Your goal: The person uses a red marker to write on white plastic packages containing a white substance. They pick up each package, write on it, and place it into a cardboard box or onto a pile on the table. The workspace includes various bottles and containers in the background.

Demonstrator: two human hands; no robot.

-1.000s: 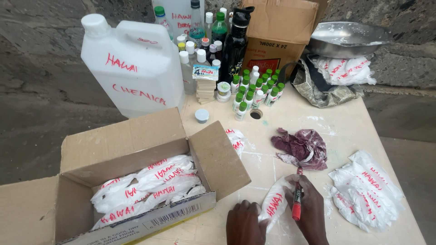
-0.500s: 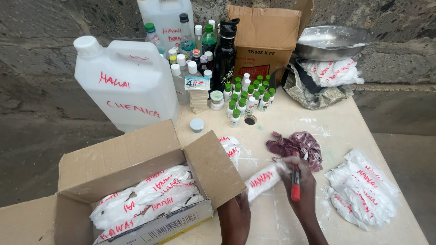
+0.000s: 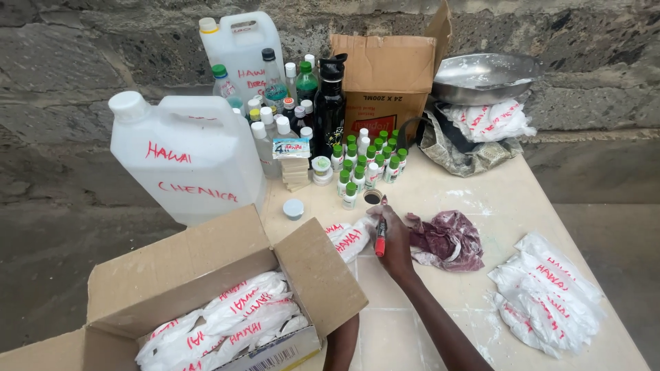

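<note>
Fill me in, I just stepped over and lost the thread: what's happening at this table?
A person's right hand holds a red marker and rests on a small white packet with red writing, beside the flap of an open cardboard box that already holds similar marked packets. Only the left forearm shows, by the box; the hand itself is hidden. More white packets lie piled on the table's right side, a stained purple rag sits next to the hand, and jugs and small green-capped bottles stand behind.
</note>
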